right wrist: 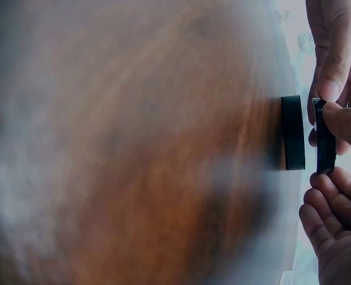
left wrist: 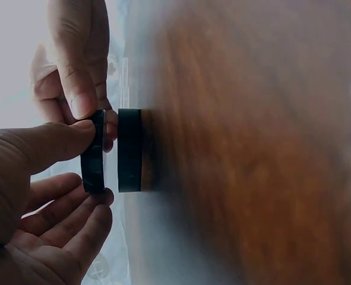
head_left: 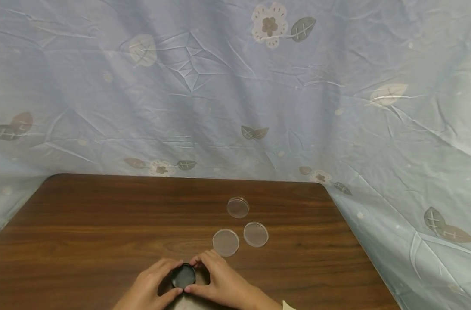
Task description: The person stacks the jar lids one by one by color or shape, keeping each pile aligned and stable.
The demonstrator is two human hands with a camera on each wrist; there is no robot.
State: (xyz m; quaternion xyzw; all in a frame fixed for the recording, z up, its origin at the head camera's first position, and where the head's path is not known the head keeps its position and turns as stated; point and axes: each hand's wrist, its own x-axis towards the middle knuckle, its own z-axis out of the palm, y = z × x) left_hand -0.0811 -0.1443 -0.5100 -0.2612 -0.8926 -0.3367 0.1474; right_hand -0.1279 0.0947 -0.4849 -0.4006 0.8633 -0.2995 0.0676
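Observation:
Both hands hold a round black shallow piece, like a lid [head_left: 183,276], level near the front of the table. My left hand [head_left: 152,282] grips its left side between thumb and fingers, and my right hand [head_left: 221,277] pinches it from the right, the two thumbs close together at the near rim. Directly below, a second round black piece [left wrist: 129,150] sits on the table; a narrow gap between the two shows in both wrist views. From the head view this lower piece is mostly hidden.
Three clear round shallow dishes or lids, one at the back [head_left: 238,207], one at the right [head_left: 255,234] and one closest to my right hand [head_left: 225,242], lie on the dark wooden table [head_left: 103,215]. A pale patterned cloth [head_left: 220,107] hangs behind the table's far edge.

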